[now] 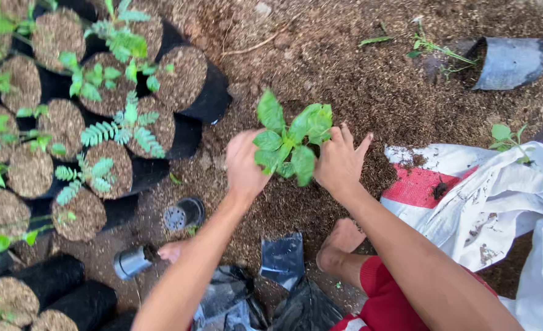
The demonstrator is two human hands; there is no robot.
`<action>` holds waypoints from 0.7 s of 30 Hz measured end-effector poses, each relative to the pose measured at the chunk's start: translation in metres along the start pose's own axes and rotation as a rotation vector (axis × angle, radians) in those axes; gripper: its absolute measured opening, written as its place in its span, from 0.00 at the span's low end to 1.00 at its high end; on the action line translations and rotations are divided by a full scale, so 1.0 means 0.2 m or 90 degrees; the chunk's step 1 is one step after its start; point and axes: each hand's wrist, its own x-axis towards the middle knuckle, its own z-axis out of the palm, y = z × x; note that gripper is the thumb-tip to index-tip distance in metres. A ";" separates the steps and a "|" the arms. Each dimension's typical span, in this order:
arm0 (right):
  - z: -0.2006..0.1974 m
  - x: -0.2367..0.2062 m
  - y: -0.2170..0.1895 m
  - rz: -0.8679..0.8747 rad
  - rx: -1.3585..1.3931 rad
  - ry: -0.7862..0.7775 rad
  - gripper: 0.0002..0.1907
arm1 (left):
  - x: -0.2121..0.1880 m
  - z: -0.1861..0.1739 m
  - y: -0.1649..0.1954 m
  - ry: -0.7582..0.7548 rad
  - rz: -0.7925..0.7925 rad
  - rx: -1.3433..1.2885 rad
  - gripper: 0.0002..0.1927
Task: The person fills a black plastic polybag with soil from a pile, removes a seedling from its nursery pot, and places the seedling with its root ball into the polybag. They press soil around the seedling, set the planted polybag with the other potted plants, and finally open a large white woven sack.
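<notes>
My left hand and right hand cup a broad-leaved seedling over the soil heap, fingers loosely spread, not clamped. Filled black grow bags sit far left.

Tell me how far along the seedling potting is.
Done: filled black grow bags with seedlings stand grouped at left. In hand: left hand and right hand flank a broad-leaved seedling over the loose soil. Left: empty bags near the feet.

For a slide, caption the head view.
Left hand and right hand flank a green seedling over brown soil, beside filled black nursery bags.
</notes>
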 end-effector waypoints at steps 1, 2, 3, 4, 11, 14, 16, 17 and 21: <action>0.00 0.00 0.00 -0.013 0.065 0.039 0.19 | -0.07 -0.01 0.04 0.024 -0.123 -0.003 0.15; 0.01 0.00 0.01 -0.026 0.128 0.073 0.24 | -0.14 -0.02 0.07 0.043 -0.252 -0.007 0.10; 0.01 -0.01 0.01 -0.045 0.187 0.104 0.30 | -0.20 -0.01 0.11 0.003 -0.248 -0.003 0.09; 0.03 -0.02 0.02 -0.029 0.174 0.063 0.29 | -0.26 0.00 0.14 -0.029 -0.245 0.003 0.08; 0.14 0.02 0.10 -0.050 0.151 0.124 0.28 | -0.66 0.19 0.31 -0.430 -0.006 0.192 0.51; 0.16 0.04 0.12 -0.062 0.191 0.113 0.39 | -0.73 0.17 0.23 -0.579 -0.065 0.217 0.33; 0.18 0.05 0.13 -0.068 0.165 0.105 0.43 | -0.71 0.14 0.17 -0.624 -0.242 0.114 0.29; 0.19 0.05 0.13 -0.066 0.155 0.108 0.45 | -0.68 0.13 0.13 -0.640 -0.327 0.059 0.26; 0.22 0.07 0.12 -0.060 0.233 0.217 0.44 | -0.47 0.02 -0.02 -0.312 -0.552 -0.213 0.19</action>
